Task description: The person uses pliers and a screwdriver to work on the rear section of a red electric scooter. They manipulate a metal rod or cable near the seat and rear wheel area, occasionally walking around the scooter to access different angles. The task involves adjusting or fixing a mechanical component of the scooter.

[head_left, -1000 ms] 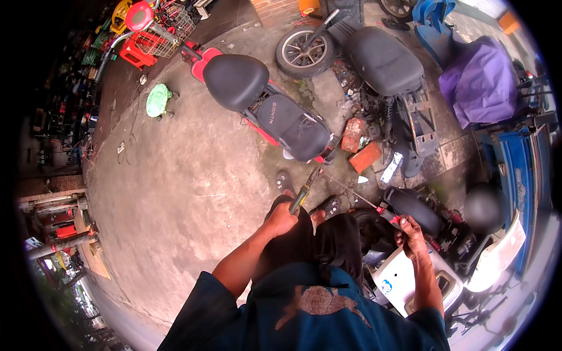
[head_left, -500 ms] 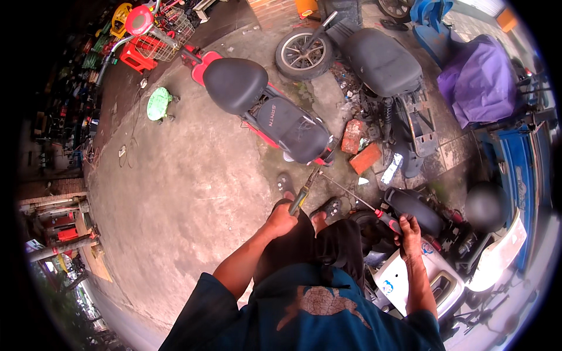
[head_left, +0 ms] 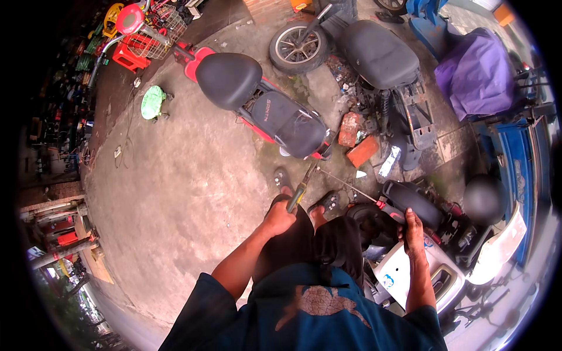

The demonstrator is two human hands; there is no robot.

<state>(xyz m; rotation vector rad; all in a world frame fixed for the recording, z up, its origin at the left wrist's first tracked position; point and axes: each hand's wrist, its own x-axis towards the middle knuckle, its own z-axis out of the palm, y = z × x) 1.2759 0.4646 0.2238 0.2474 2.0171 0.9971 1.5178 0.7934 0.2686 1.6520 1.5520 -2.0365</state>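
Note:
In front of my legs, my left hand (head_left: 280, 219) is closed round the yellow and dark handles of a pair of pliers (head_left: 299, 194), whose narrow jaws point away from me. My right hand (head_left: 412, 230) grips the red handle of a long thin screwdriver (head_left: 355, 190). Its shaft slants up and left, and its tip lies close beside the plier jaws; whether they touch I cannot tell. Just beyond both tips is the rear end of a red scooter (head_left: 293, 130) with dark seats.
Two red bricks (head_left: 362, 151) lie on the ground right of the scooter. Beyond them stands a partly stripped scooter with a black seat (head_left: 379, 54). At my right is a white scooter body panel (head_left: 404, 272). A green-topped stool (head_left: 153, 102) stands at far left.
The fingers of my right hand have straightened somewhat along the screwdriver handle. My left hand keeps its hold on the pliers. The whole scene has shifted slightly up and left in view.

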